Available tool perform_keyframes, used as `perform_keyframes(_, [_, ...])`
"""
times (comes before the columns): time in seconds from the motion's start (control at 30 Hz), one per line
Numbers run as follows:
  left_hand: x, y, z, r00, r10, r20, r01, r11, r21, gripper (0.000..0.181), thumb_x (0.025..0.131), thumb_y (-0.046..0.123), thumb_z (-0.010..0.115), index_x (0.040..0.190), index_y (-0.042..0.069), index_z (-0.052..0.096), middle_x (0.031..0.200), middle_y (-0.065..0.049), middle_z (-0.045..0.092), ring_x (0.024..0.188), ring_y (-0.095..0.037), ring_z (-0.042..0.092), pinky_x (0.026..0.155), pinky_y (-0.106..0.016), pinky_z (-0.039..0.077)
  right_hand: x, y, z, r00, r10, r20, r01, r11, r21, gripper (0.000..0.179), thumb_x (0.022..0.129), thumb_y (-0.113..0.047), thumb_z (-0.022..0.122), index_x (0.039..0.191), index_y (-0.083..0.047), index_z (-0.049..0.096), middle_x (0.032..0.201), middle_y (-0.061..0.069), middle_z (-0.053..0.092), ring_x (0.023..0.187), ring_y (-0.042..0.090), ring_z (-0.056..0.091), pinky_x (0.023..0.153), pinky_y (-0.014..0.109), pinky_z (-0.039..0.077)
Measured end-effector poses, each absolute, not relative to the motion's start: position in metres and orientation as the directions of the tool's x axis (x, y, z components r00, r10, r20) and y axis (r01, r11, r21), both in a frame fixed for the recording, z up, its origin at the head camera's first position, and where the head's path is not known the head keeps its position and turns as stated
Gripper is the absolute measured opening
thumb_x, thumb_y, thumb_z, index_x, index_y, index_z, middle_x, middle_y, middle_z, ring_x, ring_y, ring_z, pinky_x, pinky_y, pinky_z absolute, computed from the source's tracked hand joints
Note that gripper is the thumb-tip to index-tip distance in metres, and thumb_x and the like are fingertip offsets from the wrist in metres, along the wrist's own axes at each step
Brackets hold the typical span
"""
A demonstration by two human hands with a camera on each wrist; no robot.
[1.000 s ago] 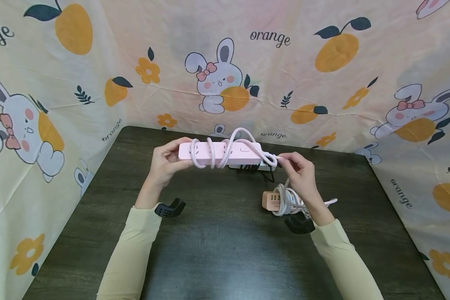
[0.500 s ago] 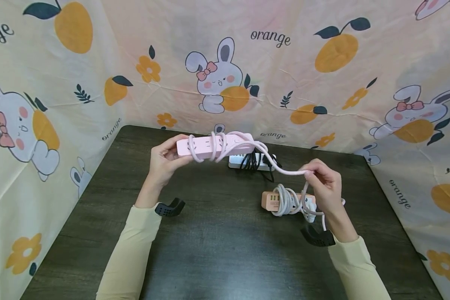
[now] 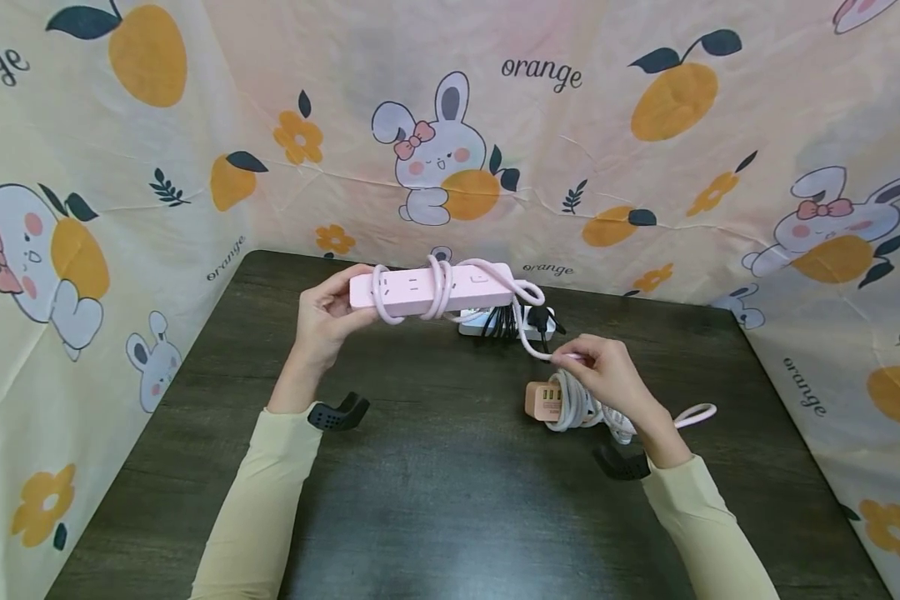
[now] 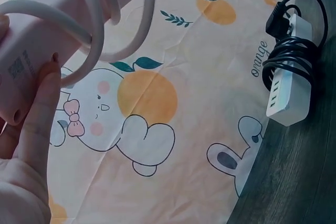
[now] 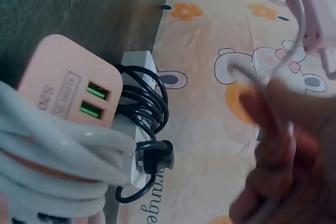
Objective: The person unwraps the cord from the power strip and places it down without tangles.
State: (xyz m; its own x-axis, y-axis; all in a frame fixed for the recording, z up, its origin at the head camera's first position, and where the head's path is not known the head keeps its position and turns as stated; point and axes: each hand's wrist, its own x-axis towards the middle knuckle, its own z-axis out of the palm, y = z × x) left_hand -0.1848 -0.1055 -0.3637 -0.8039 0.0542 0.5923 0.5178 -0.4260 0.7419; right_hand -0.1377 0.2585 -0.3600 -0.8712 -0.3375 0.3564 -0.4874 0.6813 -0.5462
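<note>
A pink power strip (image 3: 461, 287) is held up over the far part of the table, its pale pink cord (image 3: 438, 287) looped loosely around it. My left hand (image 3: 327, 315) grips the strip's left end between thumb and fingers; the left wrist view shows a fingertip on its underside. My right hand (image 3: 603, 371) pinches the cord below and right of the strip's right end. From there the cord runs under the hand and shows as a loop (image 3: 696, 414) beyond the right wrist. Below the right hand lies an orange power strip (image 3: 543, 402) wrapped in white cord, partly hidden by that hand.
Behind the pink strip, a white power strip (image 3: 471, 323) wrapped in black cord (image 5: 144, 98) lies near the table's back edge. The dark wooden table (image 3: 420, 500) meets a patterned cloth (image 3: 307, 208) at the back and sides.
My right hand pulled the cord out to the right and down, then came back left toward the strip. The left hand, still gripping the strip, shifted slightly left and up.
</note>
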Motion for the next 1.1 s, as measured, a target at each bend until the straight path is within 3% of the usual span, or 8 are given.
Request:
perform_keyframes(0.17, [-0.185, -0.104, -0.365, -0.789, 0.101, 0.606, 0.508, -0.449, 0.735, 0.041, 0.068, 0.006, 0.083, 0.106, 0.010, 0.069, 0.102, -0.004, 0.067, 0.087, -0.013, 0.060, 0.071, -0.020, 0.052, -0.153, 0.258, -0.356, -0.853, -0.143, 0.502, -0.410, 0.779, -0.475, 0.006, 0.081, -0.002, 0.070, 0.077, 0.002, 0.071, 0.061, 0.004, 0.054, 0.048, 0.003, 0.033, 0.044, 0.021, 0.027])
perform_keyframes(0.3, [-0.185, -0.104, -0.366, -0.788, 0.139, 0.600, 0.488, -0.452, 0.747, 0.042, 0.068, 0.011, 0.084, 0.107, 0.010, 0.069, 0.102, -0.005, 0.067, 0.087, -0.014, 0.059, 0.074, -0.021, 0.052, -0.160, 0.263, -0.349, -0.813, 0.044, 0.580, -0.335, 0.780, -0.528, 0.008, 0.082, -0.002, 0.070, 0.078, 0.004, 0.070, 0.056, 0.003, 0.049, 0.047, 0.001, 0.032, 0.043, 0.018, 0.024])
perform_keyframes(0.43, [-0.184, -0.104, -0.367, -0.789, 0.189, 0.585, 0.463, -0.445, 0.767, 0.042, 0.069, 0.001, 0.081, 0.108, 0.009, 0.068, 0.104, -0.006, 0.066, 0.088, -0.015, 0.059, 0.076, -0.023, 0.053, -0.160, 0.268, -0.338, -0.766, 0.227, 0.602, -0.300, 0.702, -0.646, 0.014, 0.086, -0.007, 0.067, 0.082, 0.006, 0.070, 0.055, -0.005, 0.045, 0.049, 0.001, 0.033, 0.044, 0.017, 0.025])
perform_keyframes(0.57, [-0.184, -0.104, -0.369, -0.792, 0.199, 0.578, 0.461, -0.425, 0.779, 0.047, 0.069, -0.017, 0.071, 0.109, 0.006, 0.067, 0.104, -0.007, 0.066, 0.087, -0.016, 0.060, 0.076, -0.024, 0.053, -0.154, 0.272, -0.327, -0.722, 0.302, 0.623, -0.416, 0.529, -0.739, 0.018, 0.088, -0.003, 0.064, 0.087, 0.015, 0.066, 0.058, -0.011, 0.048, 0.050, 0.003, 0.034, 0.045, 0.015, 0.026])
perform_keyframes(0.73, [-0.184, -0.105, -0.369, -0.808, 0.155, 0.569, 0.483, -0.379, 0.789, 0.048, 0.066, -0.024, 0.066, 0.108, 0.001, 0.067, 0.102, -0.005, 0.066, 0.086, -0.015, 0.059, 0.074, -0.023, 0.053, -0.142, 0.282, -0.322, -0.710, 0.247, 0.659, -0.610, 0.253, -0.751, 0.014, 0.087, 0.008, 0.059, 0.087, 0.022, 0.062, 0.070, -0.002, 0.062, 0.056, 0.008, 0.041, 0.050, 0.015, 0.032])
perform_keyframes(0.87, [-0.184, -0.107, -0.370, -0.817, 0.122, 0.563, 0.495, -0.350, 0.795, 0.045, 0.066, -0.025, 0.065, 0.109, -0.015, 0.060, 0.101, -0.003, 0.067, 0.085, -0.014, 0.059, 0.072, -0.022, 0.053, -0.131, 0.291, -0.326, -0.721, 0.135, 0.680, -0.683, 0.028, -0.730, 0.009, 0.085, 0.014, 0.056, 0.086, 0.020, 0.063, 0.074, 0.008, 0.062, 0.063, 0.013, 0.044, 0.054, 0.016, 0.036])
perform_keyframes(0.97, [-0.185, -0.107, -0.370, -0.817, 0.104, 0.567, 0.505, -0.345, 0.791, 0.047, 0.065, -0.027, 0.062, 0.111, -0.023, 0.052, 0.100, -0.003, 0.067, 0.083, -0.013, 0.059, 0.070, -0.021, 0.053, -0.122, 0.295, -0.327, -0.706, 0.009, 0.708, -0.706, -0.078, -0.704, 0.007, 0.084, 0.017, 0.056, 0.084, 0.020, 0.063, 0.076, 0.010, 0.061, 0.067, 0.015, 0.048, 0.058, 0.018, 0.041])
perform_keyframes(1.1, [-0.185, -0.107, -0.370, -0.812, 0.077, 0.579, 0.519, -0.361, 0.775, 0.045, 0.067, -0.028, 0.062, 0.110, -0.024, 0.051, 0.100, -0.005, 0.067, 0.083, -0.013, 0.061, 0.068, -0.020, 0.053, -0.115, 0.298, -0.330, -0.640, -0.227, 0.734, -0.726, -0.133, -0.674, 0.007, 0.082, 0.017, 0.059, 0.085, 0.017, 0.065, 0.078, 0.012, 0.063, 0.069, 0.016, 0.051, 0.055, 0.021, 0.042])
